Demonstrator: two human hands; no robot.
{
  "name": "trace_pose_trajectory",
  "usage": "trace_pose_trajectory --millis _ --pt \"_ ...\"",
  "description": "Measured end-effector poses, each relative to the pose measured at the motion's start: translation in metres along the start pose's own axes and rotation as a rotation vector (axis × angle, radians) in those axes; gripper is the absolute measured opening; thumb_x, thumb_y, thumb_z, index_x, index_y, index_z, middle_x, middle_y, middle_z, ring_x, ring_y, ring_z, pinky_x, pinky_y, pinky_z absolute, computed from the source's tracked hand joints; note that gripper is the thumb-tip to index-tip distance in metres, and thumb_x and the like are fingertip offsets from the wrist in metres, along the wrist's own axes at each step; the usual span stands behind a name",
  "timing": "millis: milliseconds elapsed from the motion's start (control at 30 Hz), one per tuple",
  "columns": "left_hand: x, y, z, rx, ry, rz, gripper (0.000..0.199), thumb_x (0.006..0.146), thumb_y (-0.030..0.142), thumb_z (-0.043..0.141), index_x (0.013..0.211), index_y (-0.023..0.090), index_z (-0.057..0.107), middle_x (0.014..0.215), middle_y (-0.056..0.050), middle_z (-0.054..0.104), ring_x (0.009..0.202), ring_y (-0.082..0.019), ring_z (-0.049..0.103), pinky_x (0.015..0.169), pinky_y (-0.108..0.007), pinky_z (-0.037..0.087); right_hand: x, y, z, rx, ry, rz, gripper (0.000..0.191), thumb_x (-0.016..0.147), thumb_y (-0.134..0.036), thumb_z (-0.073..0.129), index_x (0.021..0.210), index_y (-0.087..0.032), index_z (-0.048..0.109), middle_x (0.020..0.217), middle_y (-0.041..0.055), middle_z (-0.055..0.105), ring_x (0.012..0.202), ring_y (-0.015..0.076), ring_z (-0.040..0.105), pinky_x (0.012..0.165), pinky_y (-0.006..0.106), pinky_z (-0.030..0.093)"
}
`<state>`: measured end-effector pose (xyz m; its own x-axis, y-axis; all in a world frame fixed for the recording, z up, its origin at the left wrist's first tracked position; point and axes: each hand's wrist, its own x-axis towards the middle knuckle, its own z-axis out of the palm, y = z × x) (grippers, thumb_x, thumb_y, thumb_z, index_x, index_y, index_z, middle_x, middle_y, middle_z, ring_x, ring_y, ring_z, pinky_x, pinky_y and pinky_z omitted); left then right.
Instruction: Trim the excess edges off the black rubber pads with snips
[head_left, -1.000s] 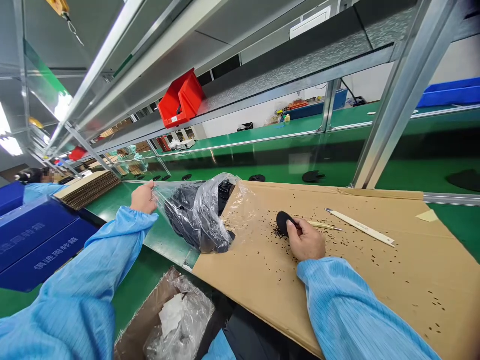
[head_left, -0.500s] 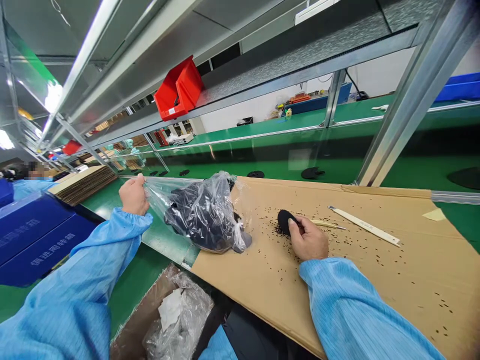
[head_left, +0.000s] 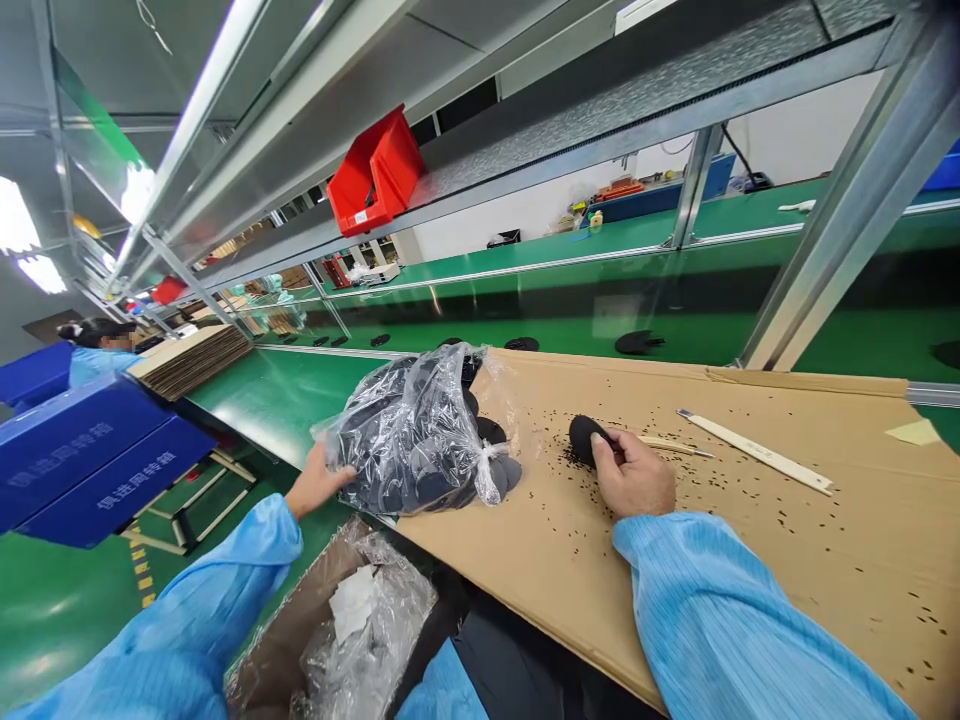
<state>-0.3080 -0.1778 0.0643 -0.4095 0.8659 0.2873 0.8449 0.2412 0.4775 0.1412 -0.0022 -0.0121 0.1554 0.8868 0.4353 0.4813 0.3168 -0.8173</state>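
A clear plastic bag [head_left: 412, 430] full of round black pieces lies at the left end of the cardboard sheet [head_left: 480, 545]. At the bag's left edge is my left hand [head_left: 319, 483], thumb and fingers apart, touching the plastic. My right hand [head_left: 637, 475] pinches a black oval pad [head_left: 582, 440] over the cardboard, with a thin tweezer-like tool [head_left: 679, 446] sticking out from behind the fingers. Small black bits [head_left: 559, 470] are scattered around it. A pale flat strip [head_left: 757, 452] rests further right.
Below the bench edge stands an open box [head_left: 281, 640] with crumpled plastic. Blue crates [head_left: 97, 460] and a person in blue [head_left: 101, 360] are at the left. A red bin [head_left: 375, 175] hangs on the rail above; a metal post [head_left: 825, 220] rises at the right.
My left hand has let go of the stretched bag edge, moved down and right, and opened against the bag, which has slumped. My right hand still holds the pad. The view has shifted slightly left.
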Motion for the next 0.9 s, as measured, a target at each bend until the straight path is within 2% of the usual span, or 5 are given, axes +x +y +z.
trace_pose_trajectory --millis 167,333,467,633,900 --pt "-0.012 0.023 0.006 -0.047 -0.166 -0.039 0.080 0.064 0.053 0.075 0.130 0.017 0.049 0.129 -0.014 0.059 0.123 -0.033 0.052 0.107 -0.042 0.036 -0.001 -0.005 -0.002 -0.009 -0.008 0.003 0.035 0.084 -0.044 0.049 0.091 -0.018 0.071 0.070 0.0058 0.066 0.064 0.0201 0.058 0.061 0.029 0.043" --pt "0.011 0.063 -0.008 -0.068 -0.055 -0.087 0.051 0.068 0.049 0.072 0.110 0.022 0.065 0.109 -0.007 0.070 0.106 -0.030 0.061 0.095 -0.039 0.044 0.000 -0.003 -0.002 -0.005 -0.028 -0.006 0.037 0.084 -0.046 0.047 0.091 -0.018 0.071 0.069 0.0062 0.066 0.063 0.0206 0.058 0.060 0.030 0.042" --pt "0.037 0.101 -0.013 -0.344 0.111 -0.187 0.041 0.062 0.040 0.075 0.096 0.017 0.068 0.087 -0.006 0.071 0.081 -0.024 0.064 0.068 -0.031 0.050 0.000 0.001 0.000 -0.026 -0.037 0.004 0.038 0.085 -0.047 0.046 0.092 -0.018 0.071 0.072 0.0069 0.067 0.064 0.0211 0.059 0.058 0.030 0.041" --pt "0.065 0.134 -0.013 -0.706 0.156 -0.351 0.037 0.051 0.023 0.076 0.084 0.014 0.062 0.063 0.001 0.061 0.043 -0.008 0.046 0.038 -0.020 0.028 0.002 0.003 0.001 -0.030 -0.060 -0.016 0.040 0.083 -0.048 0.046 0.091 -0.018 0.071 0.071 0.0073 0.067 0.064 0.0216 0.059 0.056 0.030 0.040" --pt "0.093 0.171 -0.018 -0.938 0.241 -0.418 0.027 0.054 0.009 0.069 0.076 0.015 0.053 0.058 0.005 0.056 0.041 -0.006 0.044 0.034 -0.018 0.019 0.004 0.004 0.002 -0.039 -0.128 -0.104 0.039 0.083 -0.048 0.045 0.089 -0.020 0.071 0.074 0.0073 0.069 0.067 0.0224 0.060 0.061 0.031 0.043"
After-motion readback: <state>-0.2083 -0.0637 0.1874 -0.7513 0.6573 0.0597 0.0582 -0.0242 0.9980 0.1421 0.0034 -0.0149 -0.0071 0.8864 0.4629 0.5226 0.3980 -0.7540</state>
